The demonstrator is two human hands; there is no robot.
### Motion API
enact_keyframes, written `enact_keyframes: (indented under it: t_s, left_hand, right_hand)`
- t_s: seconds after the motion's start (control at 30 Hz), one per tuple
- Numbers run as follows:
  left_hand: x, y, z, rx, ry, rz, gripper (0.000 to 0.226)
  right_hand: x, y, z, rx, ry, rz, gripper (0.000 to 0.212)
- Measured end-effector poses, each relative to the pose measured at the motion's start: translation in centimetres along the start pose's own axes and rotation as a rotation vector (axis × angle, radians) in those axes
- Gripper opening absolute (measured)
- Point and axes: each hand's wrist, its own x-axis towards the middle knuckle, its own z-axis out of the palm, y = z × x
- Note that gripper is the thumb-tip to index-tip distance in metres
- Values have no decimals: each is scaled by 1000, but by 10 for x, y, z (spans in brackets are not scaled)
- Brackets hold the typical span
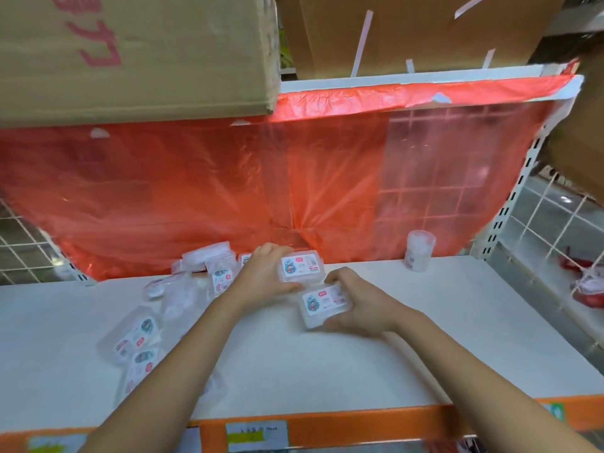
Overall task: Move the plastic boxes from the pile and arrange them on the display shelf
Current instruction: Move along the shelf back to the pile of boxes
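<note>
Plastic boxes are in both hands at the middle of the frame, low over the white display shelf [327, 364]. The left hand [266, 276] wraps one clear box [302, 266] from its left side, fingers curled over the far edge and thumb along the near edge. The right hand [362, 305] grips a second box [323, 304] from the right, thumb over the top edge and fingers underneath. The second box sits just in front of the first and a little to the right, with the near corners almost touching. Both labels face up.

The step in hand looks like setting this pair down as the start of a row. To do it well, I would lower each box flat onto the shelf board, label up and the same way round, and square the long edges to each other before letting go. The box in the right hand is skewed against the one behind it, so it needs a small turn. The plastic looks light and slick, so a nudge from a departing finger could slide it; lifting the fingers straight off should help.

Out to the left of the frame lies the pile [157, 308], loose boxes tumbled at all angles from the back of the shelf toward the front edge. A small clear round tub [419, 251] stands alone at the back right, well apart. A red plastic sheet [228, 191] hangs behind, and a cardboard carton [137, 53] fills the upper left.
</note>
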Motion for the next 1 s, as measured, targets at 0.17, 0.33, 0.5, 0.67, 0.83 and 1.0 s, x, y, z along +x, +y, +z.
enact_keyframes:
  t_s: [0.17, 0.33, 0.5, 0.67, 0.83, 1.0]
  left_hand:
    - [-39, 4, -15, -196, 159, -48, 64]
    - [-69, 1, -21, -124, 165, -84, 72]
    - [-99, -9, -33, -42, 174, -109, 72]
    - [-133, -30, -59, -14, 259, -166, 68]
    - [-178, -49, -92, 25, 303, -242, 69]
    - [-239, -79, -132, 120, 353, -296, 72]
  right_hand:
    - [-5, 5, -18, 59, 159, -104, 67]
    - [-2, 3, -18, 109, 272, -195, 67]
    - [9, -16, 0, 78, 266, -330, 70]
    - [25, -47, 19, 53, 233, -416, 69]
    - [48, -94, 46, 11, 200, -543, 79]
    - [72, -157, 92, -9, 128, -693, 81]
